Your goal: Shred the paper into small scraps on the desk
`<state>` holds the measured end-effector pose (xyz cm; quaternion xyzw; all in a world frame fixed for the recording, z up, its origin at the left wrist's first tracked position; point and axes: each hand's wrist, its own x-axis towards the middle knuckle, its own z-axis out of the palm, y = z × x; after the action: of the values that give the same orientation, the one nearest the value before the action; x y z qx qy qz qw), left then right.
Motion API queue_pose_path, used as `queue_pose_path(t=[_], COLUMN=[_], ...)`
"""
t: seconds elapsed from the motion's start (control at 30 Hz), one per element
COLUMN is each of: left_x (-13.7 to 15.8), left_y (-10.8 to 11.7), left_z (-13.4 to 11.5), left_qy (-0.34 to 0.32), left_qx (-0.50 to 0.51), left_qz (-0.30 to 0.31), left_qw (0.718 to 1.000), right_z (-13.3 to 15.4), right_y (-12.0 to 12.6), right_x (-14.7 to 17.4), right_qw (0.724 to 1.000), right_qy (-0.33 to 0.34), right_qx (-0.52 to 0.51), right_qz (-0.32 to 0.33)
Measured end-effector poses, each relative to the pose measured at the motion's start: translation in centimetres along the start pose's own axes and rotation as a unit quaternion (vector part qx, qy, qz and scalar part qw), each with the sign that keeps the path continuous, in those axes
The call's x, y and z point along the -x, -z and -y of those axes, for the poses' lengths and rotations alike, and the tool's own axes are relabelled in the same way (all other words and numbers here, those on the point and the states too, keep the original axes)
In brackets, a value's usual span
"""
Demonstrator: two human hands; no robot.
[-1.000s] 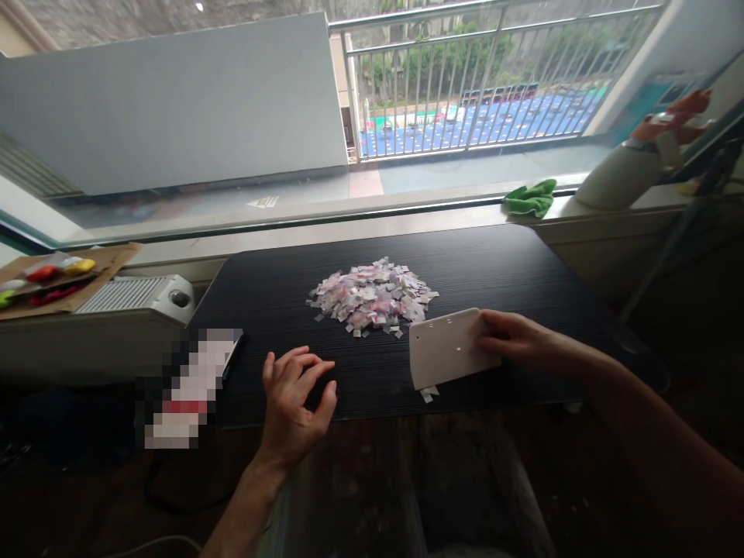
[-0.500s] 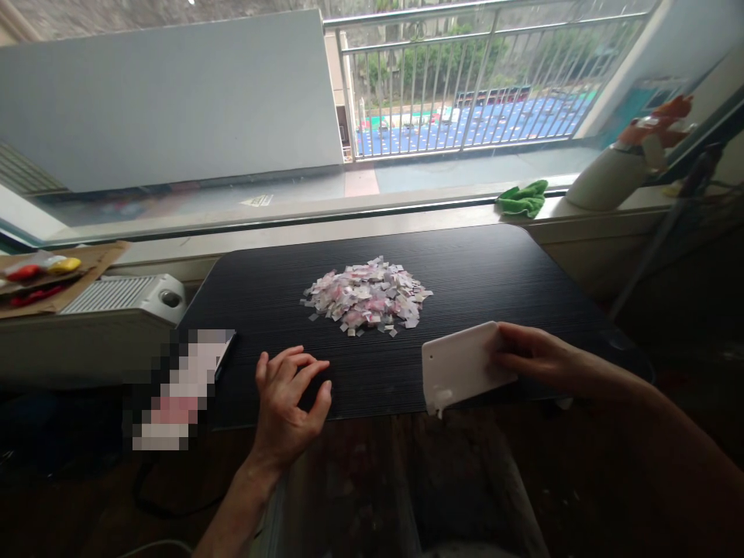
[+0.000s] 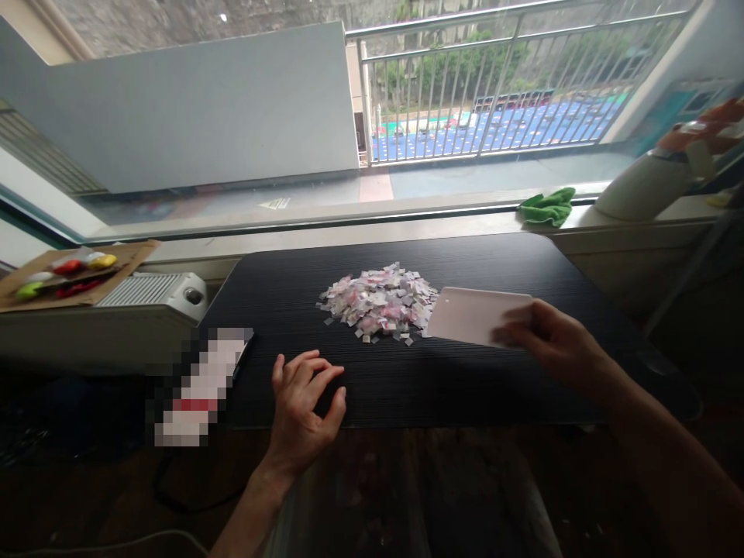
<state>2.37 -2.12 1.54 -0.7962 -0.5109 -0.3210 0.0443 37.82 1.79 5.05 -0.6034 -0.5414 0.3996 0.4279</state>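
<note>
A heap of small white and pink paper-like squares (image 3: 377, 298) lies on the dark table (image 3: 494, 263). My right hand (image 3: 543, 333) grips one end of a thin white plastic card (image 3: 473, 314), rounded at the corners and with a small hole in one of them. Its far edge reaches the right side of the heap; whether it touches the squares I cannot tell. Nearer to me, my left hand (image 3: 308, 403) hovers or rests at the table's front edge, fingers curved and apart, holding nothing.
A phone-like object (image 3: 203, 387), blurred out, juts over the table's left edge. Left of the table stands a white heater (image 3: 154, 288) beside cardboard (image 3: 35, 263) bearing colourful items. A green cloth (image 3: 546, 208) and a pale bottle-like object (image 3: 639, 186) sit on the windowsill.
My right hand has brought the white card forward, up to the heap's right side, and turned it flatter. My left hand keeps its pose. The whole view has shifted slightly.
</note>
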Motion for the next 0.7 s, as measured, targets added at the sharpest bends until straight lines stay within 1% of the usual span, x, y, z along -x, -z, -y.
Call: queue_pose_path(t=[0.07, 0.17, 0.33, 0.47, 0.57, 0.63, 0.7], left_x=[0.0, 0.1, 0.1, 0.1, 0.1, 0.0, 0.0], left_y=[0.0, -0.1, 0.0, 0.1, 0.0, 0.0, 0.0], left_z=[0.0, 0.0, 0.0, 0.0, 0.0, 0.0, 0.0], left_qy=[0.001, 0.004, 0.005, 0.006, 0.004, 0.002, 0.001], left_qx=[0.0, 0.002, 0.004, 0.002, 0.001, 0.0, -0.001], left_qz=[-0.001, 0.001, 0.001, 0.001, 0.004, 0.005, 0.004], left_qw=[1.0, 1.0, 1.0, 1.0, 1.0, 1.0, 1.0], right_z=[0.1, 0.4, 1.1, 1.0, 1.0, 1.1, 1.2], right_y=[0.0, 0.5, 0.8, 0.9, 1.1, 1.1, 0.8], right_x=[-0.2, 0.3, 1.5, 1.2, 1.2, 1.5, 1.8], right_qw=[1.0, 0.999, 0.999, 0.999, 0.998, 0.997, 0.998], right_qy=[-0.001, -0.013, -0.023, -0.036, -0.039, -0.041, -0.041], right_qx=[0.024, 0.038, -0.01, 0.015, 0.045, 0.043, 0.032], right_qz=[-0.003, 0.014, -0.035, -0.021, -0.034, -0.045, -0.041])
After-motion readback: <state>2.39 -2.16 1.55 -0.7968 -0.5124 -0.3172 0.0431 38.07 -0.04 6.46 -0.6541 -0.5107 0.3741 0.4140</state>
